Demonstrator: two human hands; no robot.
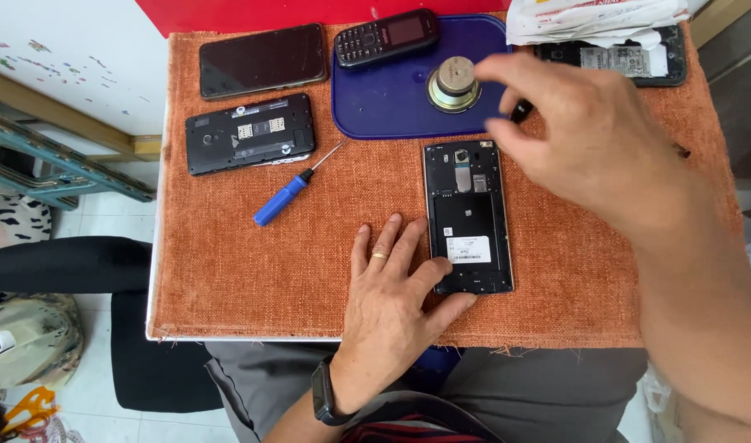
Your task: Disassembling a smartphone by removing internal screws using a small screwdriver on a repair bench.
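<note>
Seen from above: a small desk (228, 271) covered with a rust-orange woven cloth. At its middle, an opened black phone (468, 217) lying face down with the back cover off, camera end pointing away, a white label low in the battery bay. Left hand (392, 299) flat on the cloth just beside the phone, a ring on one finger, the thumb and forefinger touching the phone's lower left edge and bottom corner; grip loose and open, pressing rather than clasping. Right hand (589, 135) raised above the desk's far right part, over the phone's top end, fingers curled and spread toward a round metal speaker magnet (454, 84); possibly something small and dark pinched at the fingertips, but too blurred to tell, so the right grip's state not readable. Magnet resting on a dark blue plastic lid (392, 107), with a black keypad phone (386, 37) lying across the lid's far edge. To the left, a blue-handled screwdriver (287, 197) lying aslant on the cloth, tip toward the lid. Beyond it, a second opened phone body (250, 133), and behind that a dark smartphone (263, 60), screen up. At the far right corner, another opened phone (630, 59) partly under white paper (593, 18).
</note>
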